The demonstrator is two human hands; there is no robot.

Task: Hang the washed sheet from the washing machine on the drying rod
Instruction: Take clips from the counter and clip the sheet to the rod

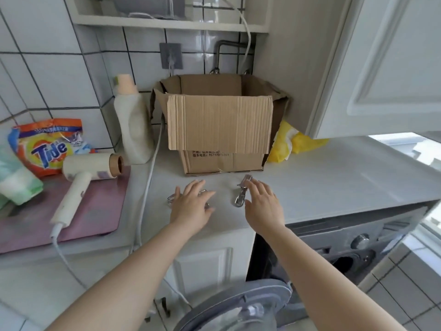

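Observation:
Both my hands reach over the white countertop (334,177) in front of a cardboard box. My left hand (192,204) lies with straight fingers over a metal clip (171,199), which peeks out at its left side. My right hand (263,204) has straight fingers too and touches a second metal clip (241,194) lying on the counter. The grey washing machine (358,242) sits under the counter at the right, and its round door (238,306) hangs open at the bottom. No sheet and no drying rod are in sight.
An open cardboard box (219,125) stands against the tiled wall. Left of it are a detergent bottle (132,123), a hair dryer (78,182) on a pink mat (95,211), and a Tide bag (47,146). A yellow bag (291,144) lies right of the box, below a white cabinet (381,68).

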